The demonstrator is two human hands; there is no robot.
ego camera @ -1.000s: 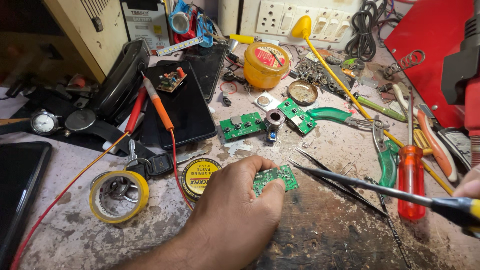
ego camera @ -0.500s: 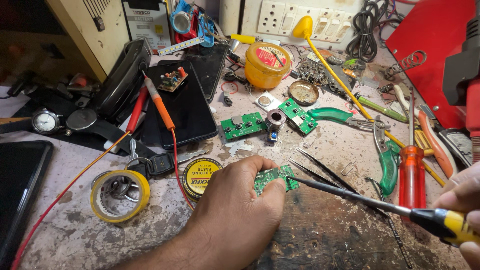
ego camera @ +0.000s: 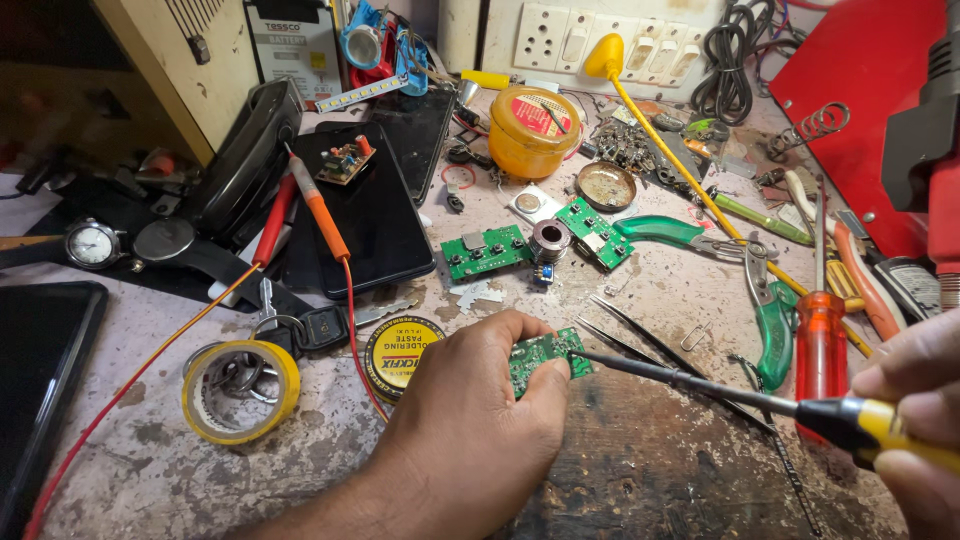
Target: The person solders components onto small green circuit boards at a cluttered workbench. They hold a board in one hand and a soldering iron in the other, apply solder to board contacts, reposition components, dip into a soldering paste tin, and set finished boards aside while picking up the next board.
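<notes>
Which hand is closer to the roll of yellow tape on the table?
The left. The left hand pins a small green circuit board just right of the roll of yellow tape. The right hand is at the far right edge, holding a yellow-handled screwdriver.

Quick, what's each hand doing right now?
Left hand: closed on a small green circuit board.
Right hand: closed on a screwdriver, its tip at the board.
</notes>
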